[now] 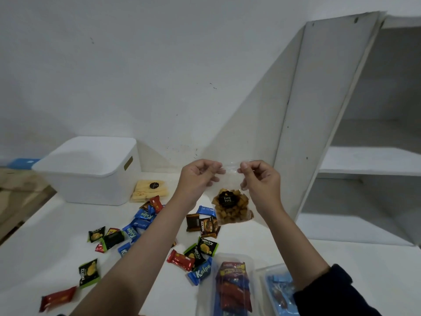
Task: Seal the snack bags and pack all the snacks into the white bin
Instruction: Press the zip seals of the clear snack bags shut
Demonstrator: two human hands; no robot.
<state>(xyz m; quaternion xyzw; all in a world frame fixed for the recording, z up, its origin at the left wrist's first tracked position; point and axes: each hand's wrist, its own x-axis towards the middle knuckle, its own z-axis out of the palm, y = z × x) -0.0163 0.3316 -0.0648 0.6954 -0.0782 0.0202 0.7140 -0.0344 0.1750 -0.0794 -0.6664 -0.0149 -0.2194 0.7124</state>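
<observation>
Clear plastic snack bag of brown fried cubes with a black "Pang Pang" sticker (230,206) is held up mid-frame, above the white tabletop (284,254). Left hand (199,175) pinches the bag's top edge on its left side, right hand (259,177) pinches the top edge on its right side; fingers of both curled in tight on the plastic. Contents hang below and between the two hands.

White plastic bin with a slot handle (91,172) sits at left of frame, well apart from the hands, covered by its white lid. Flat clear bag of pale yellow crackers with a black sticker (149,190) lies just beside the bin's right side.

Loose small wrapped snacks (200,224) in blue, red, green and black are scattered across the table under and left of the forearms. Clear bag of red packets (232,286) and clear bag of blue packets (279,288) lie at bottom right, both cut off by the frame edge. White shelf unit (341,133) fills the right side.

Bag's seal strip is transparent; can't tell if it's closed. Left forearm hides some snacks.
</observation>
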